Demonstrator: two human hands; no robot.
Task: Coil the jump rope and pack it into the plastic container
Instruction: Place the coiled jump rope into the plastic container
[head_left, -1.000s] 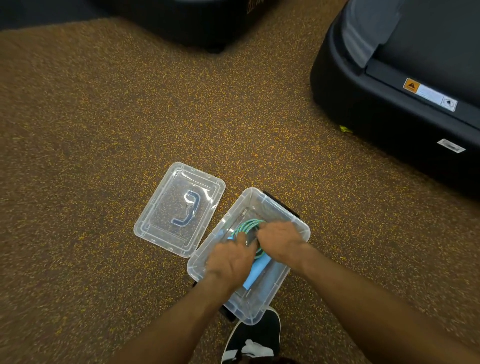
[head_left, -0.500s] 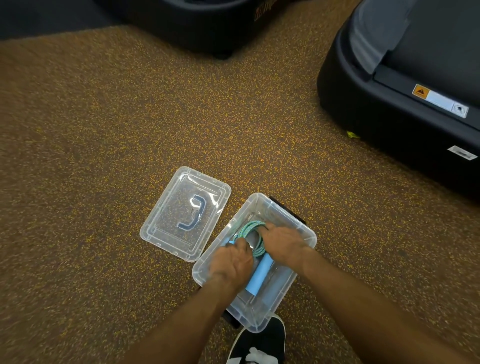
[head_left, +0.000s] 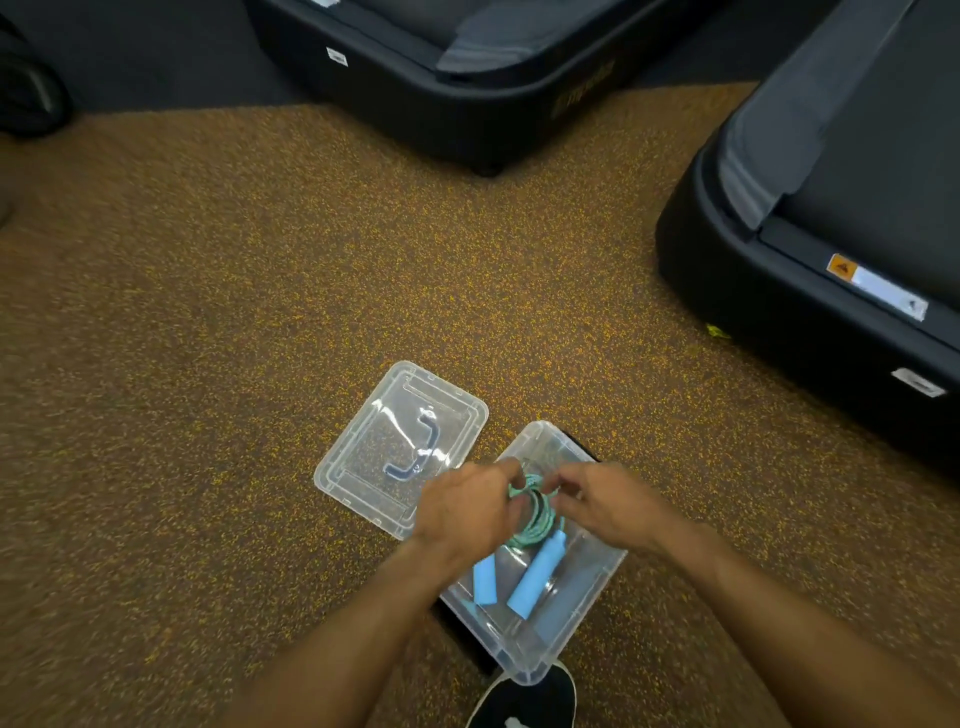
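1. Lid (head_left: 400, 447): lies flat on the floor (head_left: 260, 312), just left of the plastic container (head_left: 561, 639), placed as in the earlier frame.
2. Left hand (head_left: 462, 512): no longer presses low in the container as it did half a second ago. Its fingers curl round the coil's left side.
3. Jump rope (head_left: 535, 512): the teal coil sits between both hands, over the container's far half. Two blue handles (head_left: 537, 579) now lie uncovered inside; only one showed before.
4. Right hand (head_left: 605, 506): likewise drawn back. Its thumb and curled fingertips pinch the coil's right side, though they are blurred.
5. Plastic container: stands open on the floor, its near corner just beside a black shoe (head_left: 524, 701).
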